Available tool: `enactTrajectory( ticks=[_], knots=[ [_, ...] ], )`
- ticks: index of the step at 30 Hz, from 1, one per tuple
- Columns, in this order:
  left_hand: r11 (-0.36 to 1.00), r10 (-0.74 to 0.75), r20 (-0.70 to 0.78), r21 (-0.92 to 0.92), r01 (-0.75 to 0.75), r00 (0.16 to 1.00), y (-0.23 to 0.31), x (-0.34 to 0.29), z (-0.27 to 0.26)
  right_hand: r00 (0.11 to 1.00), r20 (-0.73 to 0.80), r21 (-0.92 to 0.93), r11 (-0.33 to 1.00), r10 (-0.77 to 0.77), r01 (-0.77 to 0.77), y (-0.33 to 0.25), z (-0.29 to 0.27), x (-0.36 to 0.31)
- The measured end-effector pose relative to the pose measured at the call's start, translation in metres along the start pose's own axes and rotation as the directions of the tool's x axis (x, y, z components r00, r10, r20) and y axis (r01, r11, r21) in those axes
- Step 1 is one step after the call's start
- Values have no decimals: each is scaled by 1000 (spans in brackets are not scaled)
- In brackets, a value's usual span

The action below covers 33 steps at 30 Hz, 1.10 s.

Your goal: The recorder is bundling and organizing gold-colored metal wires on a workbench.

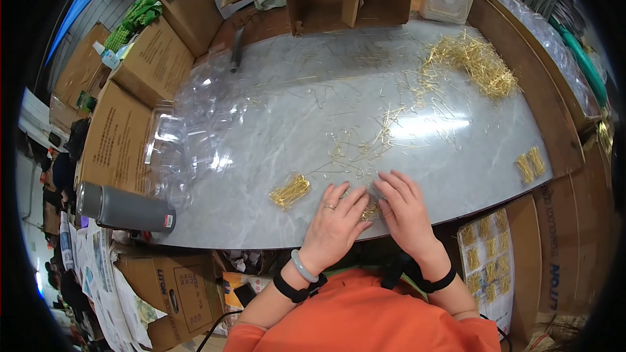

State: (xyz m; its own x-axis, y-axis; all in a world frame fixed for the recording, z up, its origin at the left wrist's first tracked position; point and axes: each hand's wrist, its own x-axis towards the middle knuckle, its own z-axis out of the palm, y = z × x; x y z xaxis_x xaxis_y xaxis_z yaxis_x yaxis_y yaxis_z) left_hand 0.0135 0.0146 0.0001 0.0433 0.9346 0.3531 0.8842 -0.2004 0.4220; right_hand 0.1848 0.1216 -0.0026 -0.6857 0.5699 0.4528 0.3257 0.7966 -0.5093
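Clear plastic trays [195,124] lay along the left edge of the surface [482,173]. Gold hook bundle [290,191] sat near the near edge. Further right, left hand [331,229], half curled, met a gold cluster [371,212]; right hand [409,218], loosely bent, flanked it. Firm hold: couldn't tell. A slipped finger could have spilled it over that edge. Gold heap [475,68]: far right corner.

Cartons [156,58] and heaped wire hooks [475,66] show a workshop
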Motion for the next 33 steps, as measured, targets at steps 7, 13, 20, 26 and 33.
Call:
enactTrajectory(
  ticks=[7, 13, 20, 26, 33],
  knots=[
    [1000, 19, 5, 15, -19, 1000, -2, -4, 2, 989, 148, -122, 992, 27, -9, -9, -22, 6],
    [997, 16, 23, -80, -14, 1000, 0, 0, -4, 981, 195, -48, 999, 24, -15, -7, -29, -2],
    [999, -27, -26, -46, 25, 999, 1, -3, 2, 984, -12, 256, 952, 178, -169, -20, -1, -4],
    [998, -43, -16, -46, 42, 999, 0, -2, 7, 988, 74, 475, 867, 133, -152, -35, 12, -6],
    [889, -104, -56, -453, 68, 993, -12, -11, -9, 941, 330, 69, 996, -73, 53, -12, -23, 14]
  ],
)
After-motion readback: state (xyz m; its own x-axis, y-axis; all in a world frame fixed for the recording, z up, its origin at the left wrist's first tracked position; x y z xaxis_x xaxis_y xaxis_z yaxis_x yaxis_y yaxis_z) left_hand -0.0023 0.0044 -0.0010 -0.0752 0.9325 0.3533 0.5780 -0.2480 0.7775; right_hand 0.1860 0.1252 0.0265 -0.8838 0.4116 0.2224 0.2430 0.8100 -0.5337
